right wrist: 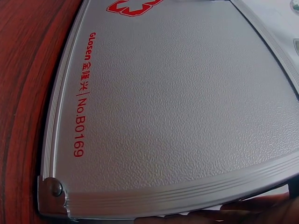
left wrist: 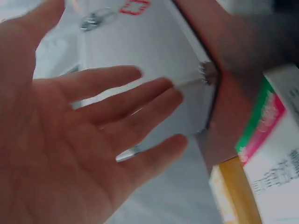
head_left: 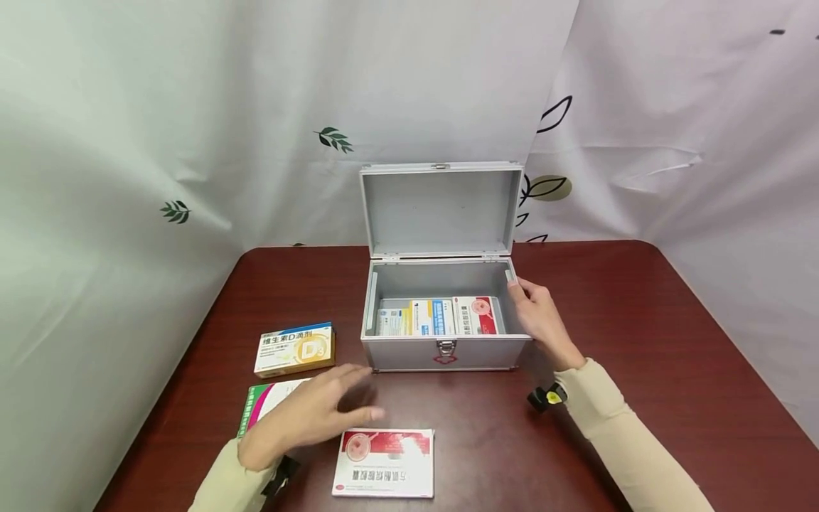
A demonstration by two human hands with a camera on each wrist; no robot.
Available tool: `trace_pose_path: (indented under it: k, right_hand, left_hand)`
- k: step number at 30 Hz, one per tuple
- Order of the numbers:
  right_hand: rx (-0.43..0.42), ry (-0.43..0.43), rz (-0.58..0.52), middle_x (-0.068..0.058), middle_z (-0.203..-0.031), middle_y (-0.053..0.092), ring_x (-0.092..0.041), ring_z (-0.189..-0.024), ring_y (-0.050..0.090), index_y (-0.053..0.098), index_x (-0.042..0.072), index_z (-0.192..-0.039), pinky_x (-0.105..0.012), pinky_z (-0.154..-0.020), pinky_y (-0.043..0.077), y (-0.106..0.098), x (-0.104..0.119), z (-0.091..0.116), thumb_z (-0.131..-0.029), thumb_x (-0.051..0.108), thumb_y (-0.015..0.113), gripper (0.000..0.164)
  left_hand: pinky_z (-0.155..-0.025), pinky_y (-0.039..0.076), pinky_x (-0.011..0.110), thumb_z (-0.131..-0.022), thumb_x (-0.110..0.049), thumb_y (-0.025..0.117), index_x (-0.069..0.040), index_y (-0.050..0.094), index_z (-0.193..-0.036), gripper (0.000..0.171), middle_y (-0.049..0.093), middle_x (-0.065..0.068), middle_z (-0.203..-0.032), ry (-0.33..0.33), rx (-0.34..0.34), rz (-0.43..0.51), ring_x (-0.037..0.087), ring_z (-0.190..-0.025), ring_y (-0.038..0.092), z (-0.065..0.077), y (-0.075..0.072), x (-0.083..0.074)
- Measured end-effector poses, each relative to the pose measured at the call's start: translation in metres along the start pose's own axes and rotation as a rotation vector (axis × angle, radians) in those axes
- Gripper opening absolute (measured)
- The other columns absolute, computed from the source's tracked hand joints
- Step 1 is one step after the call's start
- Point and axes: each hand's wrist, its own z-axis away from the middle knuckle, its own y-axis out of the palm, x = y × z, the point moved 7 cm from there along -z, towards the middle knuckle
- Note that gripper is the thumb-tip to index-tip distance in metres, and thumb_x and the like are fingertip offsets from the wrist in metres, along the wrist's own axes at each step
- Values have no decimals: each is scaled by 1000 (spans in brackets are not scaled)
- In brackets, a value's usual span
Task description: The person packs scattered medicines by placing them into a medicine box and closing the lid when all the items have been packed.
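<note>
A silver medicine case (head_left: 397,353) stands with its lid (head_left: 441,213) raised at the back. Several medicine boxes (head_left: 475,316) lie in its front part. My right hand (head_left: 540,313) grips the case's right side wall, thumb over the rim; in the right wrist view its fingers (right wrist: 252,207) lie along the case's outer edge. Before the case's left front corner, my left hand (head_left: 313,409) hovers with spread fingers, palm bare in the left wrist view. It partly covers a white box with green and pink stripes (head_left: 256,405). Just below its thumb lies a red-and-white capsule box (head_left: 384,466).
A vitamin D drops box (head_left: 294,350) lies left of the case, behind the striped box. The dark red wooden table (head_left: 640,341) reaches to pale hanging curtains (head_left: 448,85) at the back and sides.
</note>
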Motion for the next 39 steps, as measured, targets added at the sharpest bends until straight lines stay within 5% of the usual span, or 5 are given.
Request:
trace_pose_path:
  k: [9, 17, 31, 39]
  right_hand:
    - [1, 9, -17, -19, -135, 44, -25, -118, 40, 40, -5, -135, -44, -102, 30, 0, -1, 1, -98, 30, 40, 51]
    - [-3, 0, -25, -19, -133, 46, -24, -114, 42, 42, -5, -134, -42, -99, 33, 3, -1, 0, -98, 28, 40, 49]
    - [-8, 11, -17, -20, -132, 46, -25, -116, 42, 42, -5, -134, -43, -99, 33, 1, -2, 0, -98, 30, 40, 50]
    - [-9, 31, -25, -20, -134, 45, -25, -118, 41, 41, -5, -135, -44, -100, 32, 0, -4, 2, -98, 31, 40, 51]
  left_hand:
    - [-90, 44, 42, -67, -70, 62, -19, 50, -130, 83, 50, -1, -127, 244, 87, -90, 17, -113, 48, 26, 20, -42]
    - [-81, 45, 35, -54, -53, 79, -21, 53, -125, 81, 45, -9, -108, 334, 84, -260, 12, -94, 45, 28, 50, -54]
    - [-79, 46, 34, -53, -47, 79, -19, 50, -124, 82, 45, -8, -99, 322, 110, -353, 12, -93, 44, 19, 61, -58]
    - [-79, 45, 30, -57, -49, 78, -20, 47, -127, 82, 44, -8, -102, 273, 223, -317, 11, -93, 43, 15, 51, -64]
